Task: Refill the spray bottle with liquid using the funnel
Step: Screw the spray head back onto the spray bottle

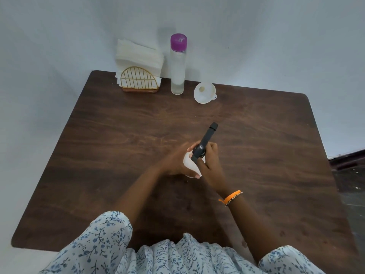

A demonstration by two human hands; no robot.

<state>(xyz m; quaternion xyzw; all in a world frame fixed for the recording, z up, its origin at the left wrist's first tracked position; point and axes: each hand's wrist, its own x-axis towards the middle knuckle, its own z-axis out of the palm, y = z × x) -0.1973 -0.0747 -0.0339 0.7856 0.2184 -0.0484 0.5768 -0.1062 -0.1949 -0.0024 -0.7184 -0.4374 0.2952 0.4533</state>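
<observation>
Near the middle of the dark wooden desk (pixel 256 155), both hands meet on the spray bottle (pixel 190 165). Its white body shows only in slivers between the fingers, standing on the desk. The left hand (pixel 175 163) wraps the body from the nine o'clock side, fingers curled around it in a firm grip, the thumb tip showing at the lower edge of the white plastic. The right hand (pixel 209 161) comes in from four o'clock and its grip is closed on the black spray head (pixel 203 145), fingers curled around the collar. The nozzle of that head points away toward one o'clock, and the trigger hangs toward seven o'clock over the bottle. Whether the head is screwed tight or loose I cannot tell.

On the right wrist sits an orange band with a beaded bracelet (pixel 231 197) beside it. Blue-flowered white sleeves (pixel 102 244) fill the six o'clock edge.

Well apart from the hands, at the far twelve o'clock edge against the pale wall, stands a tall clear bottle (pixel 178 66) with a purple cap, upright, a little liquid at its bottom. Just beside it toward three o'clock lies the white funnel (pixel 204 92), wide mouth facing up and tilted. Toward nine o'clock of the tall bottle, a gold wire holder (pixel 139 81) keeps a stack of white napkins (pixel 138 54) upright.
</observation>
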